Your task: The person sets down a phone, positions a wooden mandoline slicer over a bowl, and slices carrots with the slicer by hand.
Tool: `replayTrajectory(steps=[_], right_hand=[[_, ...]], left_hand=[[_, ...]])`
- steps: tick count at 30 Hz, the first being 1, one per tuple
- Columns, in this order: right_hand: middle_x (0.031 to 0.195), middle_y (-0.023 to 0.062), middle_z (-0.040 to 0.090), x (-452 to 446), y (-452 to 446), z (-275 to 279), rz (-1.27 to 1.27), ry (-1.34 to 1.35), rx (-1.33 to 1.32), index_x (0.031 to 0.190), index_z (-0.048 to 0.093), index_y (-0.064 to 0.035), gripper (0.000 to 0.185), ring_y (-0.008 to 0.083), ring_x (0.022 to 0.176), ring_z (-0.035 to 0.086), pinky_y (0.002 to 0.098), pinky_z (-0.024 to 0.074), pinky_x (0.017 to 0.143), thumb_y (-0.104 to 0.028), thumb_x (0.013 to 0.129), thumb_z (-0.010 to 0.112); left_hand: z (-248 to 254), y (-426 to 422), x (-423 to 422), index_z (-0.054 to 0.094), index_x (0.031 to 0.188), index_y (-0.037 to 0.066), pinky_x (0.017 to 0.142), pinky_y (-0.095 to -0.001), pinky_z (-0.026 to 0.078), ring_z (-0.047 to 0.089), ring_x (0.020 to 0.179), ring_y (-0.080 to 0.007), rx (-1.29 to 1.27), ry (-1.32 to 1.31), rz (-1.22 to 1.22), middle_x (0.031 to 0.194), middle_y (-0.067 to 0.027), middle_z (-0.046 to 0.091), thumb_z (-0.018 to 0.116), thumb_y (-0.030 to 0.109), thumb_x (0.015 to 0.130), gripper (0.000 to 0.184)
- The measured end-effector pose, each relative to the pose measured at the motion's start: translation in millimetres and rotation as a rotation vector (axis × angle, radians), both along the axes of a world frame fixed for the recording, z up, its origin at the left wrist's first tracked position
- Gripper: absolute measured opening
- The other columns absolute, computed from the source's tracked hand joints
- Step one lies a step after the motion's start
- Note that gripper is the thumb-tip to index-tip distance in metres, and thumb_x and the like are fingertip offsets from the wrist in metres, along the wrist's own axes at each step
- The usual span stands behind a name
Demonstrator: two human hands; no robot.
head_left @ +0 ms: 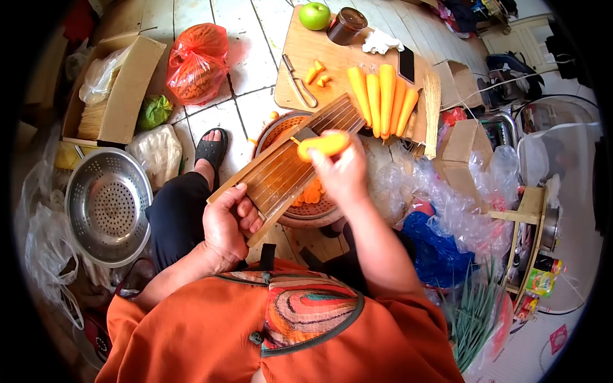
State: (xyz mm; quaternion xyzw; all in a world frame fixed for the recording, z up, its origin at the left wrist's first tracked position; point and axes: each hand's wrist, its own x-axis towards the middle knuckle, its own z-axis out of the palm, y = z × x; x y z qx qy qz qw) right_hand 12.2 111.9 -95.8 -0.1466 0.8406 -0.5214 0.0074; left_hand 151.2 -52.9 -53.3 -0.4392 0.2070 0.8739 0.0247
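My left hand [228,220] is closed around the near end of a wooden mandoline slicer [271,185], which lies slanted across a round brown basket [273,135]. In my right hand [345,171] is a peeled carrot [331,144], held against the slicer near its dark blade. Orange carrot slices [311,193] lie in the basket beneath the slicer. Just beyond, a wooden board [319,54] bears several peeled carrots [387,96], a peeler [297,83] and small carrot ends [313,75].
A green apple [315,16], a dark jar [347,25] and a phone [406,64] rest on the board. A metal colander [108,207] stands at left, near a cardboard box [121,96] and a red bag [198,64]. Plastic bags [460,198] and green onions [476,313] lie at right.
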Motion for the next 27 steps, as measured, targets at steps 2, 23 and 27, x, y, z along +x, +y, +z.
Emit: replayTrajectory(steps=[2,23,27], right_hand=[[0.085,0.0116,0.063,-34,9,-16,-0.062,-0.105,-0.015,0.091,0.06,-0.0018,0.025,0.0245,0.077,0.064,0.0356,0.0517,0.074,-0.014,0.074,0.074],[0.093,0.011,0.06,32,-12,14,0.148,0.156,0.032,0.099,0.057,-0.0048,0.033,0.0235,0.087,0.061,0.0337,0.0507,0.076,-0.016,0.075,0.076],[0.079,0.011,0.067,-36,4,-16,-0.074,0.0,0.054,0.085,0.062,-0.0014,0.019,0.0224,0.072,0.064,0.0342,0.0513,0.069,-0.015,0.077,0.073]], left_hand=[[-1,1,-1,0.046,0.08,0.012,0.042,-0.027,0.031,0.03,0.042,-0.0111,0.029,0.012,0.017,0.054,0.0021,0.036,0.054,0.02,0.089,0.014],[-1,-1,3,0.044,0.075,0.015,0.041,-0.0261,0.029,0.03,0.041,-0.0104,0.018,-0.01,-0.013,0.054,0.0032,0.035,0.053,0.023,0.089,0.018],[2,1,0,0.044,0.075,0.015,0.041,-0.0262,0.028,0.03,0.041,-0.0106,0.015,-0.025,0.0,0.054,0.003,0.035,0.053,0.022,0.088,0.018]])
